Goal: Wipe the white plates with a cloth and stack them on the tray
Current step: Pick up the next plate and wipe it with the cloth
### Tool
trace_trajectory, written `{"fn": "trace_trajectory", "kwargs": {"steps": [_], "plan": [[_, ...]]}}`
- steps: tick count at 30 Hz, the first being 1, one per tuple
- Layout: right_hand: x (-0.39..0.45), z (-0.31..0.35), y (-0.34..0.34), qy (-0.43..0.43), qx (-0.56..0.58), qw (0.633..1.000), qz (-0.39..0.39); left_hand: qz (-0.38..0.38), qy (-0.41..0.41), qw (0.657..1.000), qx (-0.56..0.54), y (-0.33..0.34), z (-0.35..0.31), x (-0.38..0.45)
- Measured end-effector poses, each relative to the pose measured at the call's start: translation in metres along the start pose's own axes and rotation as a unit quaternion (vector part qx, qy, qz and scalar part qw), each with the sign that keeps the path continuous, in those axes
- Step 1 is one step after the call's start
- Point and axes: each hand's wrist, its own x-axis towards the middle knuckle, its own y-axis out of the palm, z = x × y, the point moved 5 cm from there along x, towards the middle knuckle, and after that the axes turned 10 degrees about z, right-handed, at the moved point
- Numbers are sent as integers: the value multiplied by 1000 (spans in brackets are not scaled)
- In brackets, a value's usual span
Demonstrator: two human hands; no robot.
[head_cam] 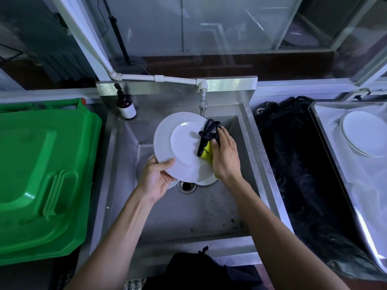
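Landmark: the sink (pixel 125 206). Left of it stands a green bin lid (pixel 46 174); on its rear-left ledge, a brown pump bottle (pixel 126 105).

Over the sink, the left hand (pixel 156 178) grips the lower-left rim of the white plate (pixel 180 143), thumb on top, fingers curled beneath. The plate is tilted, face up. More plates (pixel 206 181) lie beneath it, in the sink.

The right hand (pixel 225 155) presses the cloth (pixel 206 139) against the plate's right rim, fingers curled around it.

Well right of the sink, the tray (pixel 326 143) already carries stacked plates (pixel 364 132). The right hand is nearer the tray; transfer likely runs rightward, wiping apparently unfinished.
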Motion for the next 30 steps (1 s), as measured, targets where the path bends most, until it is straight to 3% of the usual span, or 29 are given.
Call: {"fn": "trace_trajectory", "kwargs": {"steps": [14, 30], "plan": [[15, 27, -6, -104, -152, 983, 25, 30, -74, 990, 114, -3, -5, -13], [-21, 68, 31, -308, -270, 910, 57, 130, -119, 975, 138, 9, -3, -15]]}}
